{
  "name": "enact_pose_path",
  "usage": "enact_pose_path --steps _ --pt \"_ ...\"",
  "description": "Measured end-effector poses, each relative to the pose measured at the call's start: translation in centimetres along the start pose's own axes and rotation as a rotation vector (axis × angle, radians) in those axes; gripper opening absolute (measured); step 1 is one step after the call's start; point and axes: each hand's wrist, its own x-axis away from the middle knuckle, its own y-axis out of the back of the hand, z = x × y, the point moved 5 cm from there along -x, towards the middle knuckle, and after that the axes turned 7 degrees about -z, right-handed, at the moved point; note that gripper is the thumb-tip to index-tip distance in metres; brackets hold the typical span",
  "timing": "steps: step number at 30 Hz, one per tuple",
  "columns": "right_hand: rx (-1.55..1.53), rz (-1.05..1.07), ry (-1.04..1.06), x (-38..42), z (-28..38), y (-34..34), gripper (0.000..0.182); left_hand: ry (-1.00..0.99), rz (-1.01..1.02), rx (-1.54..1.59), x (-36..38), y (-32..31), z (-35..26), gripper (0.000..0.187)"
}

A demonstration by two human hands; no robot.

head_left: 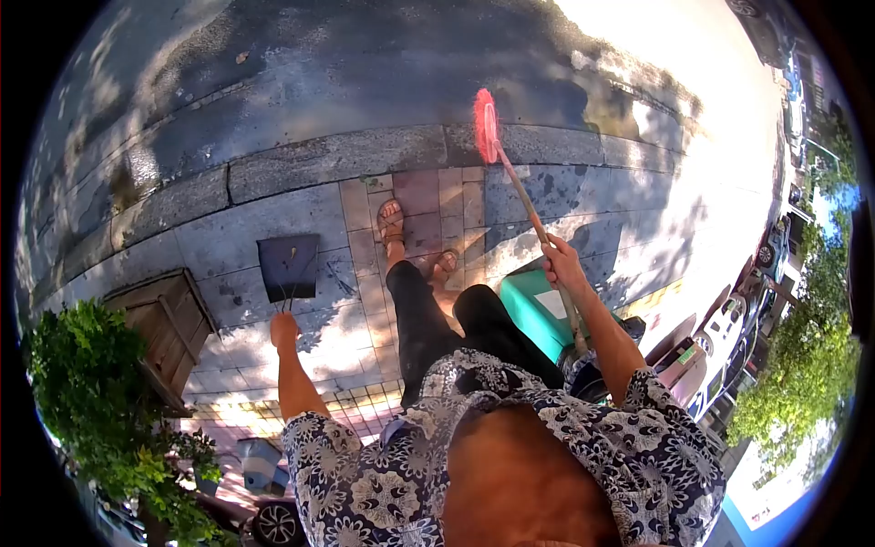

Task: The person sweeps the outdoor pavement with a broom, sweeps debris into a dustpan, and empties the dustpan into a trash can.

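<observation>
My right hand [564,264] is wrapped round the long wooden handle of a broom [519,187]. Its pink-red bristle head [486,126] is out ahead, overlapping the kerb stone in this view. Down at my left side, my left hand [284,330] is closed on the thin wire handle of a dark dustpan [288,266]. A small bit of litter shows in the pan, which is low over the grey paving. Close below the broom handle stands a teal bin [531,317] with a pale label, partly covered by my leg and right arm.
A stone kerb [319,159] runs across ahead, with the dark, partly wet-looking road [365,82] beyond. A wooden planter [164,324] with a leafy shrub [82,365] stands at left. Behind it are a grey-blue container [262,463] and a car wheel [275,524]. Parked vehicles [725,333] line the right.
</observation>
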Motion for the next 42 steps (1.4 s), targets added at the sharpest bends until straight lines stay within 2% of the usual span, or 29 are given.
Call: enact_pose_path --steps 2,3,5,6,7,9,11,12,13,14,15,16,17,19,20,21,22,23,25,27,28,31,32,35,36,39,40,42 --pt "0.005 -0.049 -0.024 1.8 0.7 1.2 0.044 0.01 -0.021 0.016 4.4 -2.3 -0.1 0.026" --pt "-0.05 -0.041 0.039 -4.5 3.2 -4.4 0.044 -0.016 -0.096 -0.02 -3.9 -2.0 1.7 0.026" --pt "-0.066 -0.074 0.037 -5.6 3.1 -4.0 0.043 -0.123 -0.091 -0.07 -4.3 -5.7 1.6 0.027" --pt "-0.084 -0.115 0.027 -4.3 2.9 -2.0 0.029 -0.116 -0.108 -0.046 -1.6 -5.7 0.2 0.026" --pt "-0.1 -0.132 0.032 -5.1 3.4 -1.6 0.025 -0.084 -0.042 0.023 -2.1 -4.9 -0.1 0.027" --pt "-0.135 -0.161 0.035 -6.4 4.0 -0.3 0.02 0.482 0.118 0.393 -1.6 -1.9 -0.6 0.027" --pt "-0.145 -0.19 0.033 -7.7 4.3 0.6 0.022 0.354 -0.217 0.179 -0.6 3.7 -4.5 0.029" --pt "-0.168 -0.199 0.022 -8.9 4.0 1.2 0.024 0.277 -0.387 0.073 -0.2 6.8 -7.4 0.031" --pt "-0.194 -0.232 0.03 -9.4 3.8 2.8 0.025 0.078 -0.421 0.247 -0.8 10.0 -12.1 0.031" --pt "-0.216 -0.246 0.06 -10.4 3.7 3.7 0.026 -0.095 -0.368 0.38 -1.6 11.8 -16.5 0.031" --pt "-0.238 -0.263 0.089 -11.2 3.5 4.4 0.027 -0.392 -0.322 0.341 -2.2 12.3 -22.0 0.028" --pt "-0.258 -0.279 0.118 -12.1 3.1 5.0 0.028 -0.492 -0.294 0.519 0.0 16.1 -28.7 0.032" --pt "-0.283 -0.286 0.154 -13.3 2.9 5.6 0.032 -0.397 0.054 1.043 2.1 18.5 -34.9 0.043" --pt "-0.301 -0.326 0.207 -14.7 2.8 7.2 0.037 -0.376 0.438 1.282 9.8 26.1 -47.6 0.048" --pt "-0.332 -0.368 0.255 -14.4 2.9 8.1 0.038 -0.319 0.676 1.33 12.4 26.6 -52.9 0.056" --pt "-0.36 -0.418 0.312 -15.0 3.6 9.3 0.04 -0.353 0.756 1.269 14.8 29.1 -57.8 0.066" --pt "-0.353 -0.468 0.275 -16.0 3.8 10.5 0.04 -0.428 0.768 1.26 16.5 30.2 -62.1 0.072" --pt "-0.344 -0.501 0.311 -17.4 3.7 11.4 0.04 -0.52 0.745 1.304 17.1 30.7 -65.9 0.068" --pt "-0.325 -0.542 0.357 -20.2 4.2 12.6 0.039 -0.412 0.807 1.332 16.5 30.2 -72.5 0.059" --pt "-0.441 -0.517 0.261 -22.8 5.1 13.5 0.04 -0.269 0.892 1.426 13.0 29.9 -76.2 0.051" --pt "-0.444 -0.534 0.259 -23.2 5.4 14.9 0.041 -0.203 0.911 1.459 13.2 30.7 -77.6 0.047" --pt "-0.55 -0.506 0.157 -26.4 6.6 16.4 0.036 -0.174 1.239 1.603 10.8 29.8 -81.7 0.049" --pt "-0.602 -0.496 0.107 -27.6 7.0 16.6 0.033 -0.157 1.262 1.611 9.6 29.6 -82.7 0.051" --pt "-0.589 -0.269 0.037 -33.6 6.5 12.0 0.024 -0.095 0.965 1.193 4.6 30.2 -81.1 0.052" --pt "-0.581 -0.181 0.045 -34.9 6.5 9.6 0.019 -0.111 0.795 1.114 2.4 29.4 -79.8 0.057" --pt "-0.484 -0.209 -0.083 -34.7 5.9 6.0 0.016 -0.35 0.568 0.926 -1.0 25.4 -76.2 0.062" --pt "-0.497 -0.181 -0.166 -33.3 6.4 4.6 0.016 -0.308 0.528 0.765 -0.6 27.1 -74.4 0.066" --pt "-0.591 -0.163 -0.129 -29.3 8.5 -0.1 0.015 -0.336 0.342 0.636 -1.3 27.2 -68.5 0.067"
